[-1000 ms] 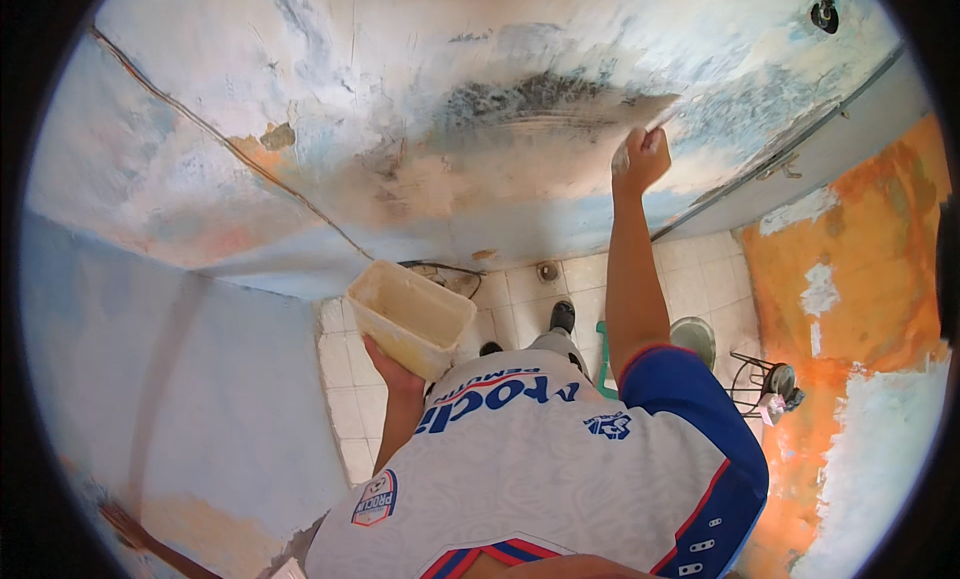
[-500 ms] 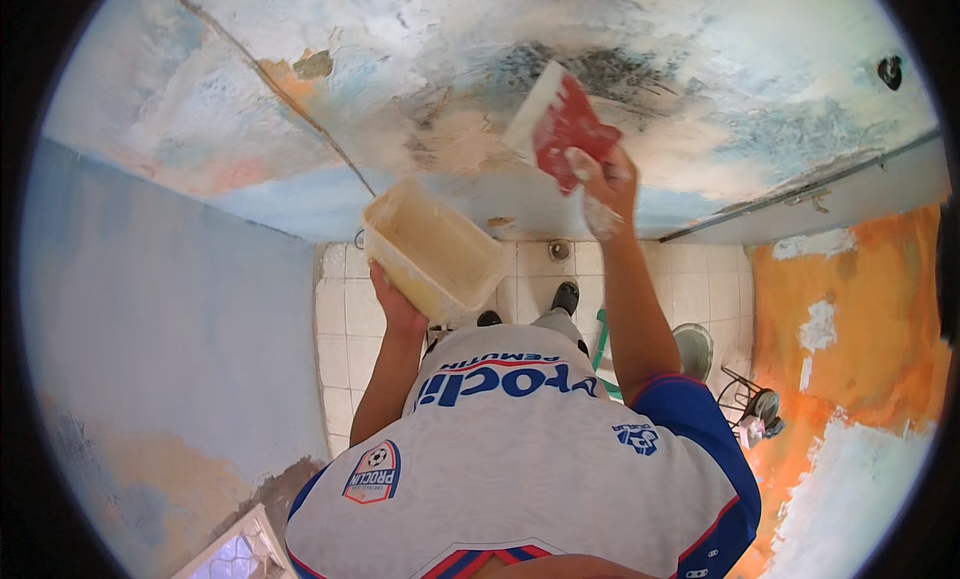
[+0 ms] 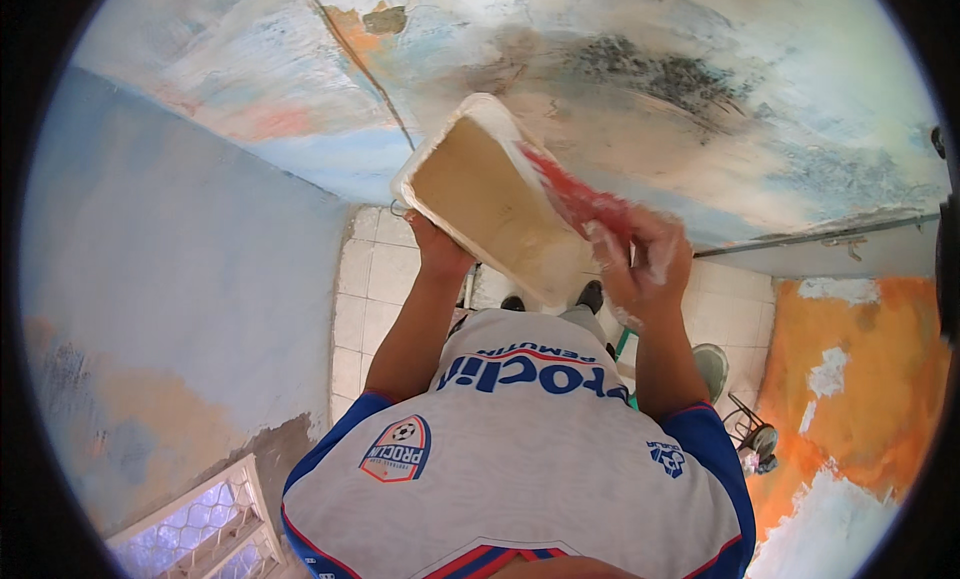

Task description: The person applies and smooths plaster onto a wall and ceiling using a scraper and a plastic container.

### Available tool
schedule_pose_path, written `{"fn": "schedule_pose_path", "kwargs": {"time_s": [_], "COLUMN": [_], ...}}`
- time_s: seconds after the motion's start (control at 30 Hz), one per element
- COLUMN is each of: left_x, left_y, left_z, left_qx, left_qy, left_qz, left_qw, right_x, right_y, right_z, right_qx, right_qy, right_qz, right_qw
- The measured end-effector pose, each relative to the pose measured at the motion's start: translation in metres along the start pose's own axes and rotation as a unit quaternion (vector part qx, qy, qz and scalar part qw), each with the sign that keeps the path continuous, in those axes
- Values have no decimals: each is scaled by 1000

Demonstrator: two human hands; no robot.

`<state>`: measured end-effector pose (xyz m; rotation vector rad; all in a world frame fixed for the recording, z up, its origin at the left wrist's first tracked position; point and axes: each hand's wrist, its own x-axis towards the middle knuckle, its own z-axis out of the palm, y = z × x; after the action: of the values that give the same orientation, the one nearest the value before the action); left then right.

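My left hand (image 3: 440,245) grips a pale rectangular plastic tub (image 3: 440,229) from below, its open top tilted up to me. Cream-coloured residue coats the inside of the tub. In my right hand (image 3: 650,259) is a red putty knife (image 3: 585,194) with a broad blade, its edge lying along the tub's right rim. White paste smears my right fingers and thumb. Beyond the tub rises a wall (image 3: 560,109) with patchy white, blue and tan paint and a dark mottled stain.
A cable (image 3: 360,69) runs down the far wall. To the left stands a blue-grey wall (image 3: 200,259) above a white framed grille (image 3: 215,519). An orange wall (image 3: 860,349) with white patches is at right. On the tiled floor (image 3: 365,289) lie a round greenish object (image 3: 711,367) and a wire stand (image 3: 755,434).
The red putty knife has come down from the wall to the tub's rim. My left hand has raised the tub and moved it slightly right.
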<state>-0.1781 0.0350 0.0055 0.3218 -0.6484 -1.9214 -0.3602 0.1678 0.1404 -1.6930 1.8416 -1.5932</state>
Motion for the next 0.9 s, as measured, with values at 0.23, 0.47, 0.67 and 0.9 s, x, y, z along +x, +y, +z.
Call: {"fn": "schedule_pose_path", "kwargs": {"time_s": [0.23,0.47,0.67,0.9], "left_x": [4,-4,-16,-21], "left_y": [-6,1,6,-3], "left_z": [-59,-58,-61,-61], "left_qx": [-120,-155,-128,-104], "left_qy": [-42,-111,-65,-31], "left_qz": [-44,-29,-53,-62], "left_qw": [991,981,988,992], "right_x": [16,10,-2,0], "right_y": [-28,-22,-18,-37], "right_z": [27,39,43,47], "right_qx": [-59,-43,0,-47], "right_qy": [-116,-159,-170,-187], "right_qz": [-87,-14,3,64], "right_qw": [988,986,985,979]}}
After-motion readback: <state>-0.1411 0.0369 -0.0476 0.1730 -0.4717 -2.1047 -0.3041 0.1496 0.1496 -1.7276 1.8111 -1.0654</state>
